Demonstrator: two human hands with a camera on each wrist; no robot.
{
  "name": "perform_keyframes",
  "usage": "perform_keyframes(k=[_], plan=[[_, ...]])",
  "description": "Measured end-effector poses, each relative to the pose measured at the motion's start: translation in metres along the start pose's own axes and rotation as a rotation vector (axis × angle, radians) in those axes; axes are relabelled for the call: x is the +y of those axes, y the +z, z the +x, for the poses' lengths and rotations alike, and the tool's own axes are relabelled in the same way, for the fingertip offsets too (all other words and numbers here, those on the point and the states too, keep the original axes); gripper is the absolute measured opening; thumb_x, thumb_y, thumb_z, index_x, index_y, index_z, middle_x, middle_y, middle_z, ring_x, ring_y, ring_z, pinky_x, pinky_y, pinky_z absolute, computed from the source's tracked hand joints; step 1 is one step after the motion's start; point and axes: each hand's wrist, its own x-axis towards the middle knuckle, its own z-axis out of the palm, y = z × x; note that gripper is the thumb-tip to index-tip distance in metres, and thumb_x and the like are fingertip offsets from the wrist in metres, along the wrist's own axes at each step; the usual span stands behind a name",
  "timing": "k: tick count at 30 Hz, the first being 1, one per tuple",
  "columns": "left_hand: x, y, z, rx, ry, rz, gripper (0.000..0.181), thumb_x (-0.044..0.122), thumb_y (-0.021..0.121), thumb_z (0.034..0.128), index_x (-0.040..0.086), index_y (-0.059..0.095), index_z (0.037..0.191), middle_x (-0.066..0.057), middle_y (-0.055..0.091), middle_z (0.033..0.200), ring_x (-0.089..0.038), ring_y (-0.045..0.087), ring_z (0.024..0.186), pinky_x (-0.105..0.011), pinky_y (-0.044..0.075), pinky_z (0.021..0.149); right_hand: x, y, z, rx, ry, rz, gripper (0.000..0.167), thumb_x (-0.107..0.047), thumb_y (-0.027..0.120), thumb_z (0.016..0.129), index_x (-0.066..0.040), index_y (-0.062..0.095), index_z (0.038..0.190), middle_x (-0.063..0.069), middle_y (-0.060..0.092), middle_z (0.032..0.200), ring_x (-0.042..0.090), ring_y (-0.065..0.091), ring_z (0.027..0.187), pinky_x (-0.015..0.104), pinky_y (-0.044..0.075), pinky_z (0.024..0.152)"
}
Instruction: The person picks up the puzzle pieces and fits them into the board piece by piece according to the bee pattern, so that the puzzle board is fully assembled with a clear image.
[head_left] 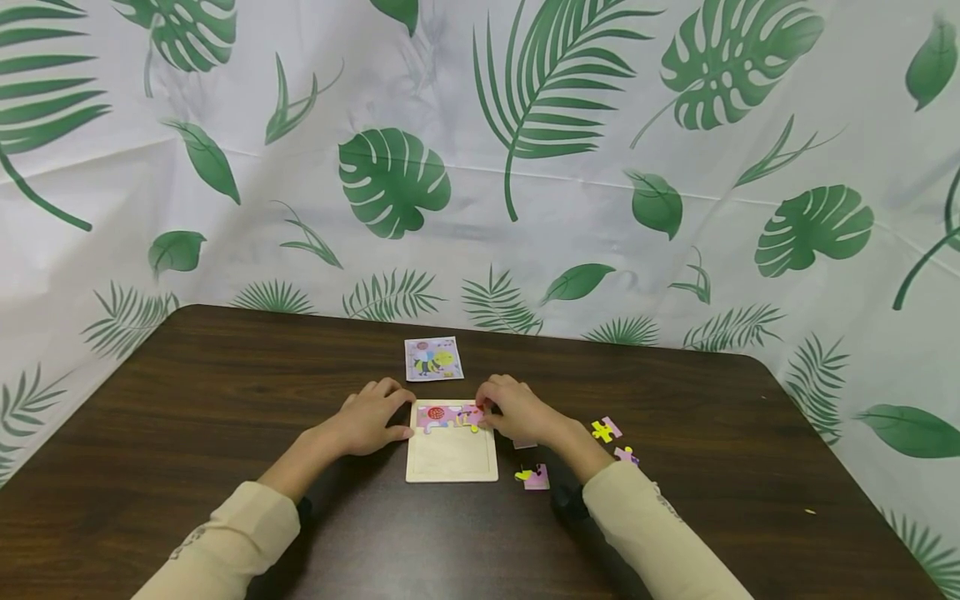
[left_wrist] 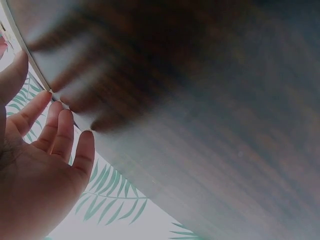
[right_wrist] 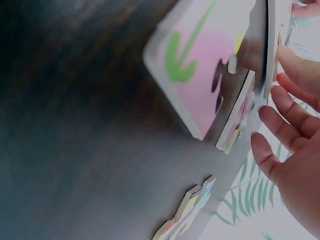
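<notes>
A square wooden puzzle tray [head_left: 452,458] lies on the table, with joined pink puzzle pieces [head_left: 442,414] along its far side. My left hand [head_left: 367,421] touches the tray's left edge with thumb and fingertips. In the left wrist view, the fingers of that hand [left_wrist: 52,145] lie fairly straight against the edge. At the tray's far right corner, my right hand [head_left: 517,408] pinches a puzzle piece [head_left: 468,417] between thumb and forefinger, partly hiding it. The other fingers of the right hand [right_wrist: 295,130] extend loosely beside the tray in the right wrist view.
Loose puzzle pieces lie right of the tray: a pink corner piece [head_left: 535,477], a yellow-and-pink piece [head_left: 606,429] and another [head_left: 627,455] near the right forearm. A picture card with a bee [head_left: 434,359] lies beyond the tray. A leaf-patterned cloth [head_left: 570,208] hangs behind the table [head_left: 262,375].
</notes>
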Motion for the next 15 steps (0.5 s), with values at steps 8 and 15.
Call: perform_keyframes(k=[8,15], plan=[[0.0002,-0.0003,-0.0001,0.002,-0.001,-0.006,0.043,0.024,0.064,0.0861,0.005,0.052,0.122,-0.015,0.046,0.118,-0.033,0.042,0.110,-0.054,0.035,0.084,-0.0012,-0.0009,-0.0008,-0.008,0.009,0.019,0.014,-0.010,0.068,0.082,-0.007,0.062,0.094,0.001,0.052,0.086,0.019,0.047,0.088,0.038,0.032,0.074],[-0.0003,0.0005,0.0006,0.003,-0.007,-0.002,0.042,0.024,0.064,0.0862,0.006,0.052,0.122,-0.015,0.046,0.119,-0.034,0.041,0.111,-0.054,0.034,0.085,-0.0006,-0.0008,-0.0018,-0.014,0.012,0.024,0.012,-0.010,0.067,0.083,-0.008,0.062,0.094,0.001,0.052,0.087,0.019,0.047,0.089,0.040,0.032,0.075]])
